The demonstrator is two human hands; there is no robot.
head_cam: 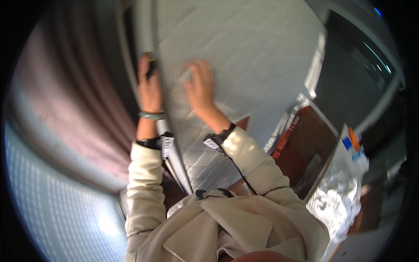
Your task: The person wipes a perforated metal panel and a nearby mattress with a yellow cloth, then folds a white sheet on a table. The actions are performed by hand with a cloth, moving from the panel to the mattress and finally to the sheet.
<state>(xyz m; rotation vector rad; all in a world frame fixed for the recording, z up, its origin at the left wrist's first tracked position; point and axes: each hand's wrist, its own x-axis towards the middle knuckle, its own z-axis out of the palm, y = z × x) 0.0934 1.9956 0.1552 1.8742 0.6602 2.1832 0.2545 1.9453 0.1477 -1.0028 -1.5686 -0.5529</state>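
Note:
A pale quilted mattress or pad point(262, 49) fills the middle of the view, with a raised light edge along its left side. My left hand point(150, 93), with a green bangle at the wrist, is at that edge and holds a small black object point(151, 67); blur hides what it is. My right hand point(202, 86) is over the quilted surface to the right, palm down and blurred by motion. Nothing is clearly seen in it, though a pale patch shows by its thumb. Black straps with printed tags point(167, 146) circle both wrists.
Pinkish curtains point(75, 85) hang on the left, beside a bright window-like panel point(65, 203). On the right are a brown panel or box point(311, 140) with printed edges and crumpled clear plastic point(334, 199). A dark glossy panel point(353, 65) is farther up.

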